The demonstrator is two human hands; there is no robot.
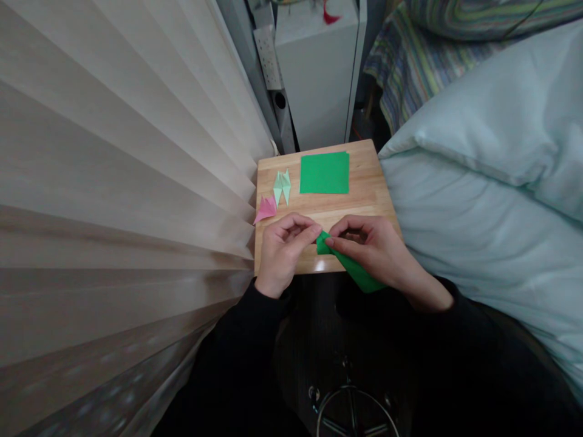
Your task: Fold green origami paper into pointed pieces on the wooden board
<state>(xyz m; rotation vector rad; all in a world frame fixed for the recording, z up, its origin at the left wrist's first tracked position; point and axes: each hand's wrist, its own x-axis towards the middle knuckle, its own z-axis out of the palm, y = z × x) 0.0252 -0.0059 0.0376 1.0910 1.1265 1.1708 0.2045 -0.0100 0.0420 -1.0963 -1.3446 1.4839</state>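
1. Bare left hand (285,252): palm turned inward, thumb and index tips pinched together, other fingers curled behind.
2. Bare right hand (373,243): thumb pointing left, index arched above it, tips close in a pinch.
3. Fingertips near each other, hands not touching.
4. Black fabric left sleeve (248,334) reaches the wrist; black fabric right sleeve (473,334) leaves more wrist bare.

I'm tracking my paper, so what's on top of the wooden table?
On the wooden table: flat green paper, a pale green folded piece, a pink folded piece. Your left hand, right hand and held green paper cover part; anything beneath is hidden.
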